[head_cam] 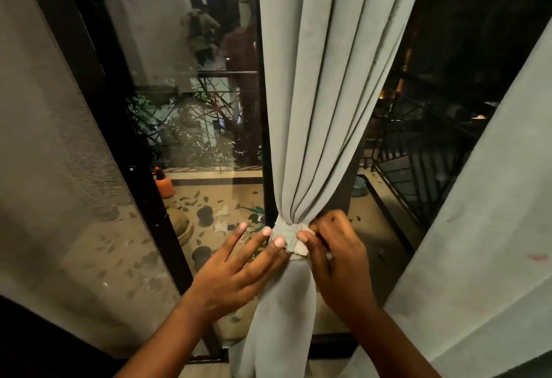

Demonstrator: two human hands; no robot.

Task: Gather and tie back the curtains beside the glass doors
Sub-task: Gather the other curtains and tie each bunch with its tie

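Note:
A pale grey-green curtain (325, 94) hangs in front of the dark door frame, bunched tight at waist height by a fabric tie-back band (286, 232) of the same colour. My left hand (239, 267) lies against the band's left side with its fingers straight, the fingertips pressing the band. My right hand (334, 252) pinches the band's free end, a pale tab (300, 247), between thumb and fingers at the band's right side. Below the band the curtain falls in one narrow column. A second curtain (490, 243) of the same fabric hangs loose at the right.
Glass doors (185, 108) with a dark frame stand behind the curtain, showing a balcony with an orange spray bottle (164, 183), pots, scattered leaves and a railing (418, 168). A mesh screen (53, 153) fills the left. People are reflected in the glass.

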